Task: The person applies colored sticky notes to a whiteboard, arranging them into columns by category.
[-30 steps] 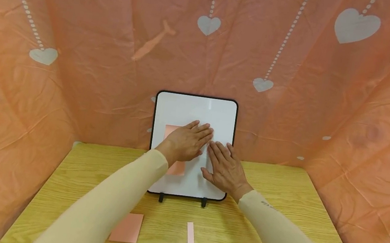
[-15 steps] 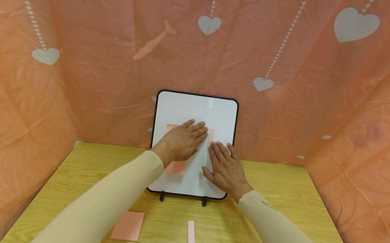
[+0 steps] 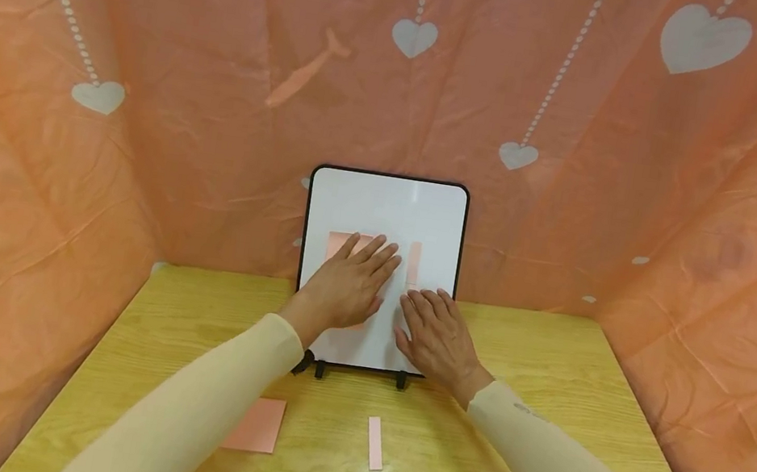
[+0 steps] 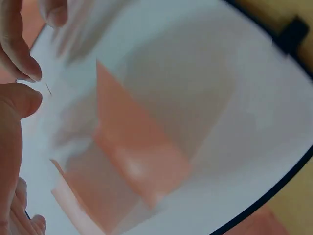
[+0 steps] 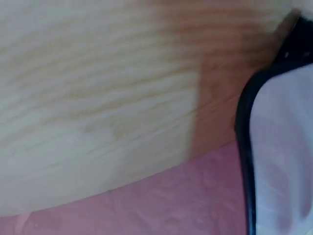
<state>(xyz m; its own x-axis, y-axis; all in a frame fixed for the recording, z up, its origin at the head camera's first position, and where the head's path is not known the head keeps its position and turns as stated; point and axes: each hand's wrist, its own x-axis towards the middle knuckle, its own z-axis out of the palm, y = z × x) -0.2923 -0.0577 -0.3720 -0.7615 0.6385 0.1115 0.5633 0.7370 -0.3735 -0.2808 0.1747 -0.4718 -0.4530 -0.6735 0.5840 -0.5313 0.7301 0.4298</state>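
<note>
A small whiteboard (image 3: 384, 200) with a black frame stands upright on the table in the head view. My left hand (image 3: 344, 288) is in front of its left half, fingers straight and spread, partly covering pink paper pieces (image 3: 339, 243). In the left wrist view, a pink paper sheet (image 4: 142, 152) on the board has a pointed edge standing away from it. Below my left fingertips' right side, a narrow pink strip (image 3: 414, 262) lies flat on the board. My right hand (image 3: 440, 339) is just under that strip, fingers extended, near the board's right edge. Whether either palm touches the board is unclear.
On the wooden table (image 3: 501, 450) lie a pink square sheet (image 3: 258, 424), partly behind the left sleeve, and a pale pink strip (image 3: 375, 443). Black stand feet (image 3: 401, 380) hold the board. Pink cloth (image 3: 396, 116) with white hearts hangs behind and at both sides.
My left hand has moved left and slightly down, its fingers spreading. My right hand has slid down a little. The narrow strip on the board, hidden before, is now visible. The view has tilted slightly.
</note>
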